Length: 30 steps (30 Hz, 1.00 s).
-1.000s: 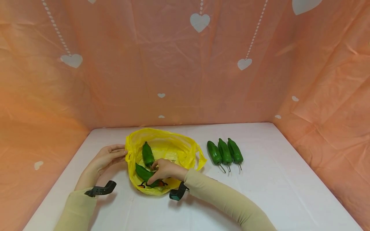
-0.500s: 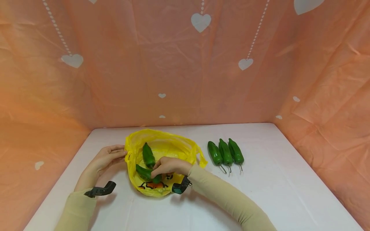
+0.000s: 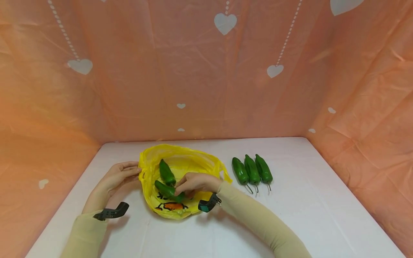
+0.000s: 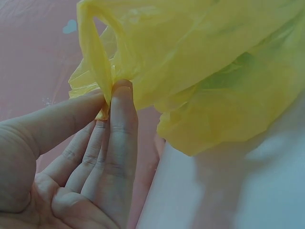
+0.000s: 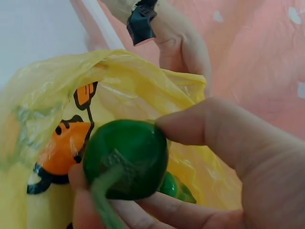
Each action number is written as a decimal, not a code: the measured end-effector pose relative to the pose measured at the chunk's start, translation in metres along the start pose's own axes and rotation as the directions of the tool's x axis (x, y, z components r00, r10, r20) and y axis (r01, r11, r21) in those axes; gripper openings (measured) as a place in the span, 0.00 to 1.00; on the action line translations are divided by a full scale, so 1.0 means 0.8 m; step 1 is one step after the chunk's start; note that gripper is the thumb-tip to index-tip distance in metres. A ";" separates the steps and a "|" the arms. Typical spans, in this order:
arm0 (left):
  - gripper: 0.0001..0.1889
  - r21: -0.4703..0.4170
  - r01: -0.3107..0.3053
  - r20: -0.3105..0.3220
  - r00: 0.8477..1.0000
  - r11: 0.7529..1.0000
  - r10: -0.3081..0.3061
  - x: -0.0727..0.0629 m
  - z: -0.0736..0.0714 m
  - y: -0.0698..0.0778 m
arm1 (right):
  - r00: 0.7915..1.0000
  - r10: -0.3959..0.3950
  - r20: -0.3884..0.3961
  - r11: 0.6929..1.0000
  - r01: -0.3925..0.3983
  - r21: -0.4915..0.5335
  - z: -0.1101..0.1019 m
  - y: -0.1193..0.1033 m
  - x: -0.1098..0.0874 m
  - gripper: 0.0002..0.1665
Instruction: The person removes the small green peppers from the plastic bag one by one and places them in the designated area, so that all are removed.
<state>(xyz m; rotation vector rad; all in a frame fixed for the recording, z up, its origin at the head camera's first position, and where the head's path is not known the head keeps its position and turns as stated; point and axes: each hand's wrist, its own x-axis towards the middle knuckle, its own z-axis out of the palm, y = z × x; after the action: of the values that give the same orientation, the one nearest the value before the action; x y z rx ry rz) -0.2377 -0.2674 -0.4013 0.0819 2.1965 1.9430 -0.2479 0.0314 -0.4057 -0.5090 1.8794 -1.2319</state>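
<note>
A yellow plastic bag (image 3: 148, 206) lies with its mouth open on the table, an orange and black print showing inside. My left hand (image 3: 117, 178) pinches the bag's left edge between thumb and fingers, as the left wrist view shows close up. Inside the bag mouth, my right hand (image 3: 196, 183) grips a green chili pepper (image 5: 126, 157) by its stem end, thumb on one side and fingers on the other. The stem points back towards the wrist camera. Another green pepper (image 3: 166, 172) lies in the bag just behind the held one.
To the right of the bag, three more green peppers (image 3: 252, 170) lie side by side on the white table (image 3: 306, 208), stems towards me. A bag handle (image 3: 226, 172) droops at the bag's right side. Orange cloth with white hearts (image 3: 200, 79) walls the table at back and sides.
My right hand has shifted right and slightly up, closing round the stem end of the front pepper and drawing it a little to the right. The left hand keeps its place.
</note>
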 end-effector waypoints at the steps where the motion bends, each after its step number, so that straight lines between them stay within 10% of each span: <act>1: 0.28 0.004 0.003 -0.004 1.000 1.000 -0.003 0.000 0.000 0.000 | 1.000 -0.004 -0.003 1.000 0.004 -0.002 -0.002 0.001 -0.001 0.19; 30: 0.30 0.017 0.022 -0.008 1.000 1.000 -0.022 0.001 0.003 0.002 | 0.996 -0.057 -0.070 0.993 0.064 0.098 -0.052 0.010 -0.078 0.39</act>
<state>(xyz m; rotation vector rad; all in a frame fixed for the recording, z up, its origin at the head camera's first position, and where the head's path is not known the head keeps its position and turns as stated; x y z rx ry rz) -0.2385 -0.2648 -0.3997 0.0533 2.2098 1.9163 -0.2437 0.1019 -0.3794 -0.4791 1.8587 -1.3913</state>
